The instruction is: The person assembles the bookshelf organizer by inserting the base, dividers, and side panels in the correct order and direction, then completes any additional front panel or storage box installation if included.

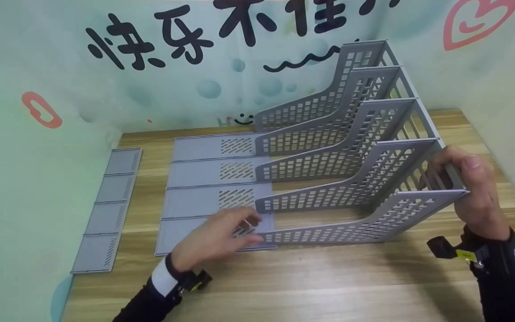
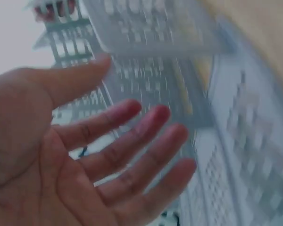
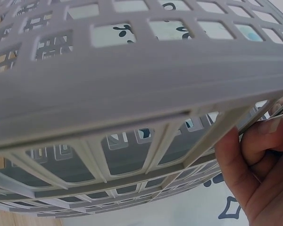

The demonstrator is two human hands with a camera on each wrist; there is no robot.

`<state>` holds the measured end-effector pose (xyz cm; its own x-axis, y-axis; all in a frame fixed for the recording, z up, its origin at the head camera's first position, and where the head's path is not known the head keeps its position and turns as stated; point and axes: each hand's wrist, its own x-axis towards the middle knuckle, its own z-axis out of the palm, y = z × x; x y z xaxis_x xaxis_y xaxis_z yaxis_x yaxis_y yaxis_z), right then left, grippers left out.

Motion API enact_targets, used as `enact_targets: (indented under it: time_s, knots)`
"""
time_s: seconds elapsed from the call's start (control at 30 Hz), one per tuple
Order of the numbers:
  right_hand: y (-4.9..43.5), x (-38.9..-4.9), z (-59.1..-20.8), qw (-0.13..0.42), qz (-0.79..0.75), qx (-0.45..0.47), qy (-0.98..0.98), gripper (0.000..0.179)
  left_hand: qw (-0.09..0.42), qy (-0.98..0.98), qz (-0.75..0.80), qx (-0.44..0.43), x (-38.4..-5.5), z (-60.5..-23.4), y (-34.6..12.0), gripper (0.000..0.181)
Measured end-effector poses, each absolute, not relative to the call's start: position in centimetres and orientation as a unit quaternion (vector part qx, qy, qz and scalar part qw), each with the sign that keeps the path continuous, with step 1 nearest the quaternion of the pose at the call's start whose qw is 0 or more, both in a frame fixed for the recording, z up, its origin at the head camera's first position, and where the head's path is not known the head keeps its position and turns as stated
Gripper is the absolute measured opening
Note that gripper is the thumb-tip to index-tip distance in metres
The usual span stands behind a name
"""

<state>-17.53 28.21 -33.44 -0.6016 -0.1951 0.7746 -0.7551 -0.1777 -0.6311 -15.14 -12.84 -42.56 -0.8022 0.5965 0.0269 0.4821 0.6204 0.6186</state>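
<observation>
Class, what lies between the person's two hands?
The rack's near wall, as the head view shows: its low end is by the left hand, its tall end by the right hand.

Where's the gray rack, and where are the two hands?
Gray rack (image 1: 355, 141): head view, on its middle divider.
Left hand (image 1: 210, 238): head view, on its back.
Right hand (image 1: 481, 196): head view, near the thumb's base.

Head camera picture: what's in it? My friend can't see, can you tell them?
A person's right hand grips the tall end of a five-walled gray rack full of holes, while their left hand is by its low end. A flat gray four-section panel lies there, and a narrower strip lies farther left on the wooden table.
</observation>
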Motion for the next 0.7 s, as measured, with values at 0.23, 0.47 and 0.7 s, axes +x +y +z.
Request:
enact_targets:
  time_s: [0.23,0.47,0.7]
  knots:
    - [27.9,-17.6,-33.5,0.216,0.663,0.395,-0.598,0.047,0.014,0.880,0.302,0.367,-14.1,-44.5,-10.5,0.008]
    - [28.2,-17.8,-33.7,0.198,0.670,0.393,-0.598,0.048,0.002,0.884,0.308,0.352,-13.9,-44.5,-10.3,0.009]
    - [28.2,-17.6,-33.5,0.210,0.663,0.398,-0.599,0.048,0.013,0.881,0.324,0.345,-13.8,-44.4,-10.2,0.004]
